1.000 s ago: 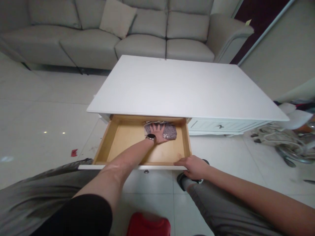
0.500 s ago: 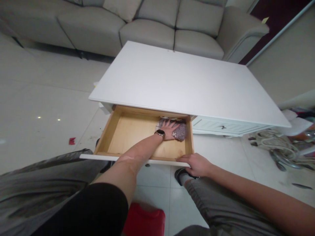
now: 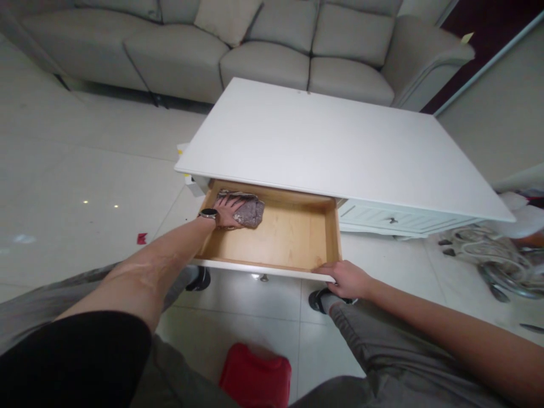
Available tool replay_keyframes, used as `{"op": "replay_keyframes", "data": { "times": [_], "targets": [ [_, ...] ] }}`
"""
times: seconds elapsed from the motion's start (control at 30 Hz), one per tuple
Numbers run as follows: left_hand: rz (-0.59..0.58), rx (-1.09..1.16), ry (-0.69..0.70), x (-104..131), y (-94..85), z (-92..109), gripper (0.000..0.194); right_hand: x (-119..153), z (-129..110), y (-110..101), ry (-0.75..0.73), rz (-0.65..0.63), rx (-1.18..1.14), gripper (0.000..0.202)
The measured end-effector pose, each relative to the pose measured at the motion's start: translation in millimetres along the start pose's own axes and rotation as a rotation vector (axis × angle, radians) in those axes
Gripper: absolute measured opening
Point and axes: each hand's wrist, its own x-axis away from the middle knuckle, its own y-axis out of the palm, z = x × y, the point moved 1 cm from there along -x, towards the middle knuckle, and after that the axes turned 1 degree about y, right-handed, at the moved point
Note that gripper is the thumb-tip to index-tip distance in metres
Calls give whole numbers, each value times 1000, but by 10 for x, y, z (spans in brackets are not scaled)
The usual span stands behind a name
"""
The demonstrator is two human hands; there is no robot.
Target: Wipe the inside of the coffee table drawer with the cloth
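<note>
My left hand [image 3: 226,212], a watch on its wrist, lies spread flat on a folded greyish-brown cloth [image 3: 251,213]. The cloth rests in the left part of a pulled-out wooden drawer [image 3: 291,238]; its left portion is partly covered by my fingers. At the drawer's front right corner, my right hand [image 3: 346,277] grips the top edge of the white front panel, fingers inside and thumb outside. The drawer belongs to a white coffee table [image 3: 340,141].
A grey sofa [image 3: 182,51] stands behind the table. A red plastic object, perhaps a stool [image 3: 256,377], is on the tiled floor between my legs. Coiled hoses or cables [image 3: 488,249] lie at the right. A red scrap [image 3: 141,238] lies on the floor at the left.
My left hand has moved the cloth from the right side of the drawer to its left side. My right hand keeps its grip on the front panel. The view has shifted slightly.
</note>
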Motion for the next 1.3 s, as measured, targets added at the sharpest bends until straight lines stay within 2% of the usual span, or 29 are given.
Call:
{"op": "replay_keyframes", "data": {
  "times": [0.13,0.3,0.4,0.47,0.6,0.73,0.83,0.93,1.3],
  "targets": [
    [-108,35,2,91,1,60,136,10,10,8,-19,15,6,64],
    [-301,-4,32,474,62,141,144,10,32,33,-33,25,17,62],
    [-406,8,65,678,39,146,139,5,41,42,-45,34,16,62],
    [-456,38,49,731,12,165,129,1,44,42,-47,39,18,62],
    [-442,29,-9,721,34,264,110,-5,43,39,-48,39,25,61],
    [-378,3,4,703,136,437,117,-6,38,47,-55,43,27,61],
    [-367,4,31,652,170,643,119,-5,38,56,-52,44,30,62],
    [-336,9,66,535,179,934,118,-5,39,56,-45,39,35,62],
    [-278,115,195,59,378,2299,121,-1,20,24,-31,12,30,62]
  ]
}}
